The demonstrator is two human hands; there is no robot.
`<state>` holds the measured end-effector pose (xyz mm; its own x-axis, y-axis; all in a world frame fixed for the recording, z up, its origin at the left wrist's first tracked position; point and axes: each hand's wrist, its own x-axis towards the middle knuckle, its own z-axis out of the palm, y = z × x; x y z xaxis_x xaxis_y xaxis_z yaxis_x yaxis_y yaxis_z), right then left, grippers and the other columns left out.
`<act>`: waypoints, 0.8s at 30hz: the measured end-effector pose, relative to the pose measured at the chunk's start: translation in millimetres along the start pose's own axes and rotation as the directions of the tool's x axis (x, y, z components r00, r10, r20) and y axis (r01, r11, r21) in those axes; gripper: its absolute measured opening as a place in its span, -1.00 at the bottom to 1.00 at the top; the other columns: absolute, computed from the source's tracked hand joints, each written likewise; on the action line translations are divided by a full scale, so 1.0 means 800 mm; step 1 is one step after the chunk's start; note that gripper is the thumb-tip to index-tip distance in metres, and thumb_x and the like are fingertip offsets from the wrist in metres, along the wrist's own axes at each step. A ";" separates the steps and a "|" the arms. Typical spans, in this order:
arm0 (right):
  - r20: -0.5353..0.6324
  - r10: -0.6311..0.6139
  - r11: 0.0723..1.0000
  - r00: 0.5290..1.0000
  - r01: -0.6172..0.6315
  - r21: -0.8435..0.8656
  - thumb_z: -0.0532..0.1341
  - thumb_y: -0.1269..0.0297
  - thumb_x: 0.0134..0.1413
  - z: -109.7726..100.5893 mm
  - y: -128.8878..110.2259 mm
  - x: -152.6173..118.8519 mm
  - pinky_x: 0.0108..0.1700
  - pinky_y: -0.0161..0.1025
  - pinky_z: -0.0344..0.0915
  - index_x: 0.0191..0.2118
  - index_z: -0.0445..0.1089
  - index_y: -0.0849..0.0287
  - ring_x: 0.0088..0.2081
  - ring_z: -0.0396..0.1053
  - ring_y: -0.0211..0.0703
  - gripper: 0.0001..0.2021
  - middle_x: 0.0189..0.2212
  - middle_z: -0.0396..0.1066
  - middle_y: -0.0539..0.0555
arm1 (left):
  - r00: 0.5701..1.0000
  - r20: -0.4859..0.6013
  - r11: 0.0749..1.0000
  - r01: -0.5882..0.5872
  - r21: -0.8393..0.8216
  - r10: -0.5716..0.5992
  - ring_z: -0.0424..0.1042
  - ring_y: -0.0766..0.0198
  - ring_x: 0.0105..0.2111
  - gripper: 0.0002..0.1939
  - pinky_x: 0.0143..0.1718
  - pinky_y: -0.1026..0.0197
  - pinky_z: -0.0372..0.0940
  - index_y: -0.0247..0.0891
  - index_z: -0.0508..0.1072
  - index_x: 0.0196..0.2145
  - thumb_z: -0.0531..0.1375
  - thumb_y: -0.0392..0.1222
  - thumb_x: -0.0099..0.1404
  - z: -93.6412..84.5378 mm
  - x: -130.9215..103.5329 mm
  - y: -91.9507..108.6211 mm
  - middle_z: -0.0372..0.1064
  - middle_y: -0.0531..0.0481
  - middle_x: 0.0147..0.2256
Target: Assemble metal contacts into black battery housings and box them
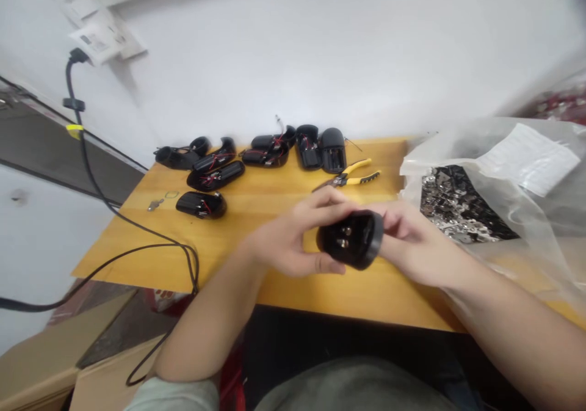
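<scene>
A black plastic housing (350,240) is held up over the near part of the yellow table (284,292), its hollow inside facing me with small metal contacts showing. My left hand (304,234) grips it from the left, thumb below and fingers above. On the other side my right hand (407,237) is closed against the housing's right end; its fingertips are partly hidden behind the part. Beyond my hands lie yellow-handled pliers (354,176). Similar black housings with red wires (270,154) stand along the back of the table, and one more housing (201,204) lies nearer on the left.
A clear plastic bag (533,215) of small metal pieces (458,206) occupies the right side. A black cable (155,246) hangs from the wall socket (103,35) across the table's left corner. Keys (155,204) lie there too. Cardboard boxes (41,362) stand below left.
</scene>
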<state>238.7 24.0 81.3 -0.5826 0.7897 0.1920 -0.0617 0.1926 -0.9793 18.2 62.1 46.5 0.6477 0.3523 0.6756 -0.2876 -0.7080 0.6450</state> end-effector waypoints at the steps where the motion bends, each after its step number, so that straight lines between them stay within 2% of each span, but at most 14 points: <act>1: -0.017 -0.047 0.997 0.999 0.046 -0.061 0.27 0.39 0.29 0.001 0.000 -0.001 -0.49 -0.42 0.35 -0.41 0.46 0.19 -0.52 0.44 -0.28 -0.80 -0.53 0.49 0.00 | 1.000 -0.017 1.000 -0.018 0.015 0.018 0.40 0.08 0.07 0.00 0.17 -0.05 0.41 0.01 0.20 0.48 0.50 0.11 0.20 0.000 0.000 -0.001 0.40 -0.22 0.08; 4: -0.060 -0.268 0.911 0.962 0.232 -0.342 0.24 0.49 0.24 0.004 0.000 -0.005 -0.52 -0.41 0.25 -0.38 0.38 0.16 -0.56 0.32 -0.32 -0.84 -0.55 0.39 -0.05 | 0.996 -0.068 0.996 -0.053 0.072 0.058 0.42 0.07 0.07 0.03 0.17 -0.09 0.42 0.08 0.18 0.49 0.49 0.18 0.18 0.000 0.000 -0.001 0.41 -0.20 0.09; 7: 0.021 -0.465 0.715 0.885 0.389 -0.582 0.20 0.59 0.19 0.003 -0.001 -0.006 -0.55 -0.36 0.14 -0.33 0.28 0.10 -0.58 0.18 -0.33 -0.79 -0.54 0.27 -0.08 | 0.994 -0.091 0.994 -0.059 0.094 0.067 0.44 0.04 0.08 0.04 0.16 -0.11 0.45 0.14 0.17 0.48 0.49 0.23 0.16 -0.001 0.001 0.003 0.43 -0.18 0.11; 9: 0.105 -0.523 0.606 0.846 0.456 -0.651 0.17 0.63 0.17 0.000 -0.003 -0.005 -0.56 -0.32 0.07 -0.30 0.23 0.07 -0.58 0.11 -0.31 -0.74 -0.55 0.18 -0.09 | 0.993 -0.097 0.995 -0.058 0.086 0.066 0.46 0.01 0.09 0.05 0.13 -0.12 0.47 0.17 0.17 0.48 0.49 0.25 0.14 -0.002 0.001 0.004 0.43 -0.18 0.11; 12: 0.176 -0.561 0.508 0.809 0.504 -0.699 0.16 0.65 0.13 -0.003 -0.005 -0.003 -0.54 -0.28 0.11 -0.26 0.18 0.05 -0.57 0.10 -0.25 -0.71 -0.57 0.14 -0.09 | 0.994 -0.094 0.995 -0.056 0.088 0.064 0.47 -0.01 0.08 0.04 0.12 -0.12 0.47 0.13 0.20 0.47 0.48 0.27 0.13 -0.001 0.000 0.006 0.43 -0.21 0.12; 14: 0.185 -0.565 0.485 0.804 0.505 -0.714 0.18 0.65 0.10 -0.003 -0.004 -0.004 -0.52 -0.27 0.16 -0.24 0.18 0.04 -0.55 0.14 -0.22 -0.69 -0.56 0.18 -0.07 | 0.994 -0.085 0.993 -0.052 0.108 0.061 0.46 -0.02 0.08 0.02 0.13 -0.12 0.46 0.06 0.22 0.46 0.47 0.27 0.15 0.000 0.000 0.006 0.41 -0.23 0.11; 17: 0.178 -0.549 0.497 0.816 0.490 -0.716 0.20 0.64 0.09 -0.004 -0.002 -0.006 -0.51 -0.26 0.20 -0.22 0.21 0.04 -0.54 0.21 -0.20 -0.69 -0.54 0.25 -0.05 | 0.996 -0.076 0.991 -0.035 0.132 0.045 0.45 -0.01 0.06 0.01 0.12 -0.10 0.47 -0.03 0.26 0.45 0.46 0.28 0.16 0.001 0.001 0.007 0.40 -0.25 0.09; 24: 0.166 -0.493 0.570 0.854 0.461 -0.680 0.21 0.61 0.12 -0.009 0.000 -0.008 -0.53 -0.24 0.23 -0.24 0.26 0.04 -0.55 0.34 -0.17 -0.73 -0.55 0.33 -0.04 | 0.999 -0.047 0.992 -0.003 0.130 0.010 0.44 0.03 0.01 -0.01 0.07 -0.10 0.51 0.04 0.25 0.45 0.48 0.26 0.16 0.001 -0.001 0.004 0.38 -0.20 0.07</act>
<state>248.1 22.7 80.7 -0.6013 0.4829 0.6367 0.2469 0.8700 -0.4267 17.1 58.8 47.6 0.6113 0.3737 0.6976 -0.1961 -0.7825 0.5909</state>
